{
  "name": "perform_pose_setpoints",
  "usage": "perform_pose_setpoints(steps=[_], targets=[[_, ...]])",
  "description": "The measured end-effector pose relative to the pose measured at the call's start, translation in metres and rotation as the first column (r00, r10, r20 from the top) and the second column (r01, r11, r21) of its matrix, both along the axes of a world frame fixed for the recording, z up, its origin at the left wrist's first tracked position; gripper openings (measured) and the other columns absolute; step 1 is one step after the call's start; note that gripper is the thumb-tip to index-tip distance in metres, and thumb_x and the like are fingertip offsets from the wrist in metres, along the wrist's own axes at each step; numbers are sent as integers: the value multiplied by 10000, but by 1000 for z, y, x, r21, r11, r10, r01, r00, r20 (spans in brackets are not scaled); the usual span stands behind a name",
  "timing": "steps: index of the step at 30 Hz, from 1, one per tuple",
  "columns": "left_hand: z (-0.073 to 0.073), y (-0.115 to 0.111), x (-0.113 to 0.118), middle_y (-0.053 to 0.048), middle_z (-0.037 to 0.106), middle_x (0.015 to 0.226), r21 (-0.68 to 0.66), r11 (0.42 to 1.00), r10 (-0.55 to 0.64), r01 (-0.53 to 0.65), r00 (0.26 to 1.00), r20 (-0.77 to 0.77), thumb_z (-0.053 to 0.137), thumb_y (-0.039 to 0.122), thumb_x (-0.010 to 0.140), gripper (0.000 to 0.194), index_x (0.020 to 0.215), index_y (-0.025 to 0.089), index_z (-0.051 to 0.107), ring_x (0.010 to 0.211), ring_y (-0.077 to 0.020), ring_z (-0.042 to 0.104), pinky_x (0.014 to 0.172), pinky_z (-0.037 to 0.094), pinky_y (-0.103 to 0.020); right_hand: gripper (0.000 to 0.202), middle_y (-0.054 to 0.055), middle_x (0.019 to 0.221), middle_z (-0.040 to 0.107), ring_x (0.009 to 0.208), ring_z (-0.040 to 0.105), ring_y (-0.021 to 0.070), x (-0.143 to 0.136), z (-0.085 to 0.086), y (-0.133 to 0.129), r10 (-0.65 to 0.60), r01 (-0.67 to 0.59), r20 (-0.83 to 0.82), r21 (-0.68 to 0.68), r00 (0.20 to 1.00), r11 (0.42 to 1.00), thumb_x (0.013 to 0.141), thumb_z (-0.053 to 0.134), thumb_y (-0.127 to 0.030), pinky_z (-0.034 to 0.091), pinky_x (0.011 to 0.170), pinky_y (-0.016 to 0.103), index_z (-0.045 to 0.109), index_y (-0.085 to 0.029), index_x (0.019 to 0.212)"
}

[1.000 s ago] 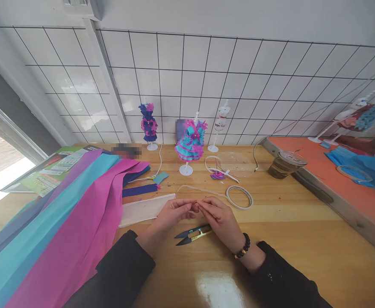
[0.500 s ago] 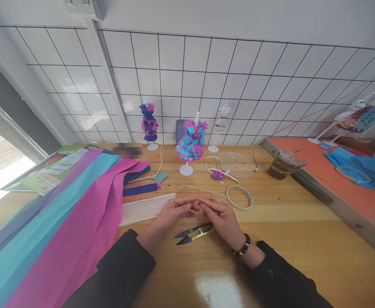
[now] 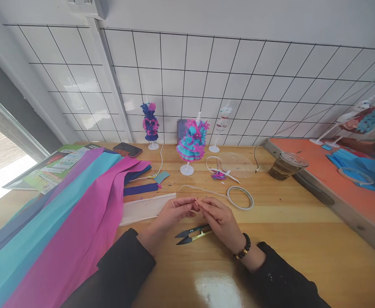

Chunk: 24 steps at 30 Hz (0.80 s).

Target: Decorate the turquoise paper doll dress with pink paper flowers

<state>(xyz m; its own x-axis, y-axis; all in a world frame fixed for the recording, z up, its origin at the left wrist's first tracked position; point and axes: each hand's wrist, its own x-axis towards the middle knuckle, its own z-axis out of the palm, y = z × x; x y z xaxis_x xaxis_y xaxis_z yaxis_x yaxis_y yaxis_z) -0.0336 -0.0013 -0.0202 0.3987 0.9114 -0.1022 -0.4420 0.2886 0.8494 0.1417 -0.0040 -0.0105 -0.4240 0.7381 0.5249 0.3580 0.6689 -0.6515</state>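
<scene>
My left hand point(image 3: 177, 210) and my right hand point(image 3: 218, 216) meet at their fingertips above the table, both pinched closed. Whatever sits between the fingers is too small to name. Under my right palm lies a pair of thread snips point(image 3: 192, 234), with dark blades pointing left and the handle end partly covered by the hand. A roll of narrow white tape point(image 3: 240, 197) lies just beyond my right hand, and a thin strip runs from it to the left behind my fingers. To the left of my left hand is a flat white strip point(image 3: 145, 208).
Pink crepe paper point(image 3: 87, 214) and turquoise crepe paper point(image 3: 30, 239) spread over the left side. Beyond my hands, a small mannequin in a turquoise-pink paper dress point(image 3: 192, 143) stands upright. A lidded cup point(image 3: 285, 166) is at right, beside an orange surface point(image 3: 344, 188). A phone point(image 3: 128, 149) lies at the back.
My right fingers have shifted slightly left and closer against the left fingertips. The snips and tape roll stay where they were.
</scene>
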Motion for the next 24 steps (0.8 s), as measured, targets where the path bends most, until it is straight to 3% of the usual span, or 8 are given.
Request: perform_pose_setpoints(steps=[8, 13, 19, 24], targets=[[2, -1, -1, -91, 661, 850, -32, 999, 19, -20, 999, -29, 676, 250, 679, 290, 950, 145, 672, 829, -172, 580, 804, 400, -319, 227, 74, 888, 628, 785, 576, 169, 0, 0, 3, -145, 141, -59, -59, 988, 988, 850, 465, -237, 485, 687, 303, 630, -218, 1005], [-1, 0, 2, -69, 654, 845, 44, 998, -35, 38, 997, -67, 678, 232, 669, 267, 925, 158, 687, 842, -166, 566, 799, 413, -309, 159, 59, 829, 634, 656, 545, 147, -3, -2, 3, -215, 207, -72, -96, 974, 974, 807, 534, -274, 476, 605, 280, 614, -197, 921], [1, -1, 2, -71, 653, 835, 79, 996, -38, 47, 993, -110, 679, 270, 666, 290, 936, 163, 688, 822, -166, 567, 808, 418, -322, 173, 47, 775, 641, 656, 573, 155, -1, 0, 4, -204, 189, -66, -179, 977, 966, 822, 504, -293, 471, 605, 278, 650, -204, 847], [2, -1, 1, -74, 657, 842, 29, 999, -22, 24, 996, -91, 685, 253, 660, 270, 915, 165, 693, 809, -162, 577, 808, 416, -317, 207, 41, 760, 633, 612, 570, 137, 1, 3, 3, -158, 124, -99, -290, 982, 949, 832, 495, -312, 473, 594, 266, 657, -196, 886]])
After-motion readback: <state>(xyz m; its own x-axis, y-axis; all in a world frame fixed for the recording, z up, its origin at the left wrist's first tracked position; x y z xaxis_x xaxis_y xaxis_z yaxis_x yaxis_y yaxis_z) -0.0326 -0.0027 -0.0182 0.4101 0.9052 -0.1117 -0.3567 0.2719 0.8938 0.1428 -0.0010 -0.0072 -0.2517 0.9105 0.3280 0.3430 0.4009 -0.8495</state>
